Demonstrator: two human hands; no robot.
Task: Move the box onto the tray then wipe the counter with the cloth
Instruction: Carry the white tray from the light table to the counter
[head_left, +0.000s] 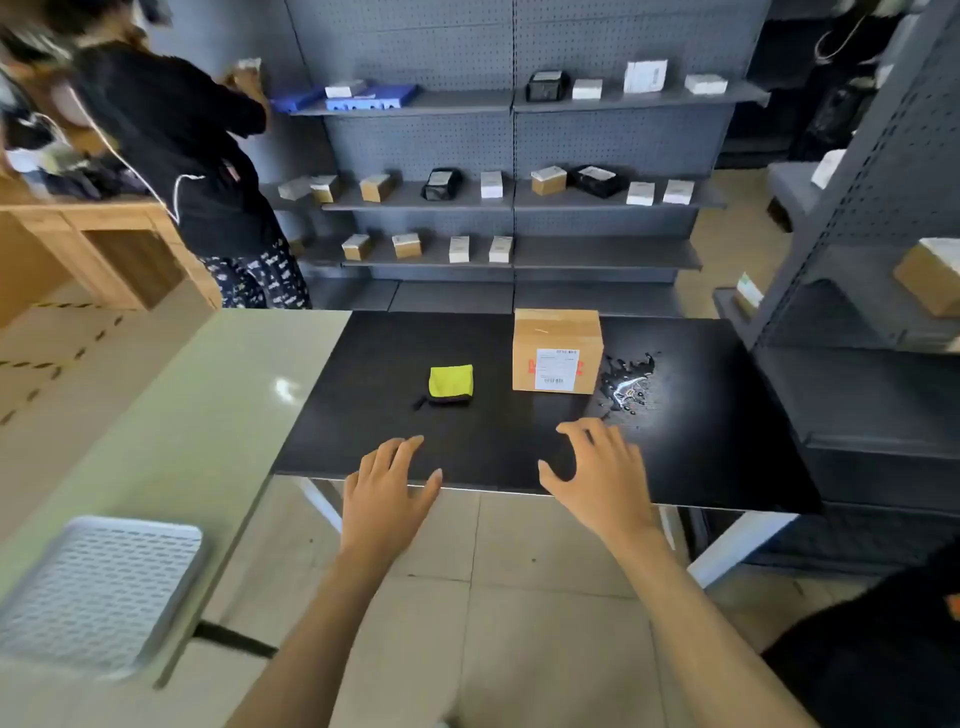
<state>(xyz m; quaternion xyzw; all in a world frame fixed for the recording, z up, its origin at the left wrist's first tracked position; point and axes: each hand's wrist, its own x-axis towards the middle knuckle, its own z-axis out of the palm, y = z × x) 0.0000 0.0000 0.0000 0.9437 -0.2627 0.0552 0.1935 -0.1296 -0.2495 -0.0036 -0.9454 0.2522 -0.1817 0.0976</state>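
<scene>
A brown cardboard box (556, 351) with a white label stands upright on the black counter (374, 436), toward its far middle. To the box's left lies a folded yellow and black cloth (450, 385). A wet spill (628, 387) glistens on the counter just right of the box. A white perforated tray (98, 592) rests on the pale counter at the lower left. My left hand (387, 486) hovers over the black counter's near edge, fingers apart, holding nothing. My right hand (597, 473) is beside it, also spread and empty, in front of the box.
A pale green counter (218, 415) joins the black one on the left. Grey pegboard shelves (514, 197) with small boxes stand behind, and another shelf unit (857, 312) at the right. A person in black (197, 156) stands at the far left by a wooden desk.
</scene>
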